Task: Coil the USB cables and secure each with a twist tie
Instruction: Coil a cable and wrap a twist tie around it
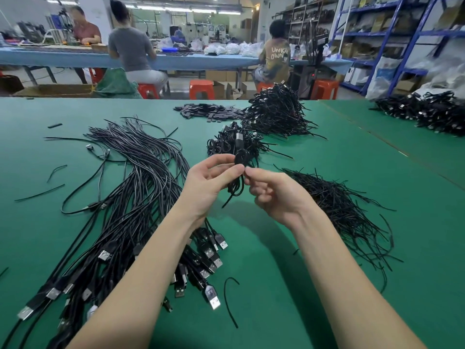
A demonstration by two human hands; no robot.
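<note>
From the head camera, both hands meet above the green table. The left hand holds a small coiled cable between thumb and fingers, in the middle of the picture. The right hand pinches something thin at the coil; it is too small to tell what. Loose cables lie at 8 o'clock. Twist ties lie at 3 o'clock. Finished coils sit at 12 o'clock.
</note>
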